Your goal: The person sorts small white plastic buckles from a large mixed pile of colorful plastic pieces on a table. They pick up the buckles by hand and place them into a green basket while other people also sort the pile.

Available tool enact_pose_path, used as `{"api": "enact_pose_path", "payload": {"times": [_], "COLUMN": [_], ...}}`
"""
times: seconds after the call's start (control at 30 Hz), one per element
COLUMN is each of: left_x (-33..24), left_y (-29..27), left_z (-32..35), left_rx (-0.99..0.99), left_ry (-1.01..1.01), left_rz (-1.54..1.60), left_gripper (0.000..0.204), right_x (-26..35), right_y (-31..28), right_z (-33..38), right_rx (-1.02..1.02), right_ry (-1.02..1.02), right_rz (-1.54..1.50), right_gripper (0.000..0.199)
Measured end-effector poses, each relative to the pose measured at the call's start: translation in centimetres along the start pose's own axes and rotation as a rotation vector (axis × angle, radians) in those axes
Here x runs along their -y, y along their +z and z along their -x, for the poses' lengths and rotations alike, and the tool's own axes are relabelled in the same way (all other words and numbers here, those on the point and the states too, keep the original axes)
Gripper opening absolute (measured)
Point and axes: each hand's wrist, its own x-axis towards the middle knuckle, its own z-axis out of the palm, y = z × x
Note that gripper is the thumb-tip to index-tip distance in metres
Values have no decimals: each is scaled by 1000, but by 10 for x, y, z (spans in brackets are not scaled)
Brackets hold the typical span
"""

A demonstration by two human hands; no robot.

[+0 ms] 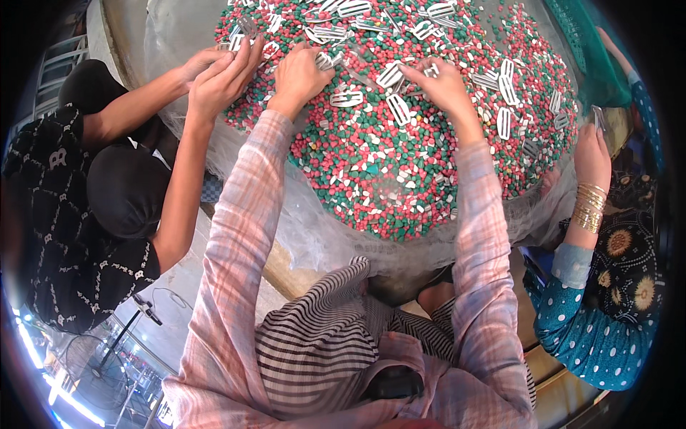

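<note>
While both plaid sleeves reach up from the lower edge, left hand (300, 71) sits knuckles-up on the heap of red, green and white pellets (371, 171), fingers curled under; grip can't be told. Right hand (439, 86) lies spread on the heap, fingertips touching a white metal clip (391, 75). More clips (505, 121) scattered further out. Co-worker's hands (221, 71) dig in at far left; a bangled hand (592, 154) at right rim.

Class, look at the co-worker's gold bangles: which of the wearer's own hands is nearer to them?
Right. The right hand is nearer the bangles; the left hand is farther off.
</note>
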Motion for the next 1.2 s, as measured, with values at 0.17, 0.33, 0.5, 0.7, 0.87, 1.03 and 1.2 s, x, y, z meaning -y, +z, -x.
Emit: {"api": "enact_pose_path", "payload": {"times": [0.17,0.33,0.5,0.7,0.87,1.03,1.2], "left_x": [0,-5,-20,-31,-30,-65,-58], "left_y": [-17,-26,-13,-28,-43,-26,4], "left_z": [11,26,43,61,44,50,58], "left_rx": [475,552,381,853,693,464,339], "left_ry": [-438,-314,146,-156,-288,66,312], "left_rz": [1109,1142,18,977,822,82,36], "left_gripper": [36,40,51,51,36,49,37], "right_x": [28,6,4,-3,13,21,-8], "right_y": [37,29,-41,-60,-20,-12,-57], "right_z": [-2,-11,40,45,16,17,39], "right_rx": [-130,4,322,218,70,137,262], "right_ry": [119,-64,40,-87,-338,-449,-131], "right_rz": [562,156,-759,-727,221,794,-104], "right_gripper": [68,49,32,32,32,32,22]}}
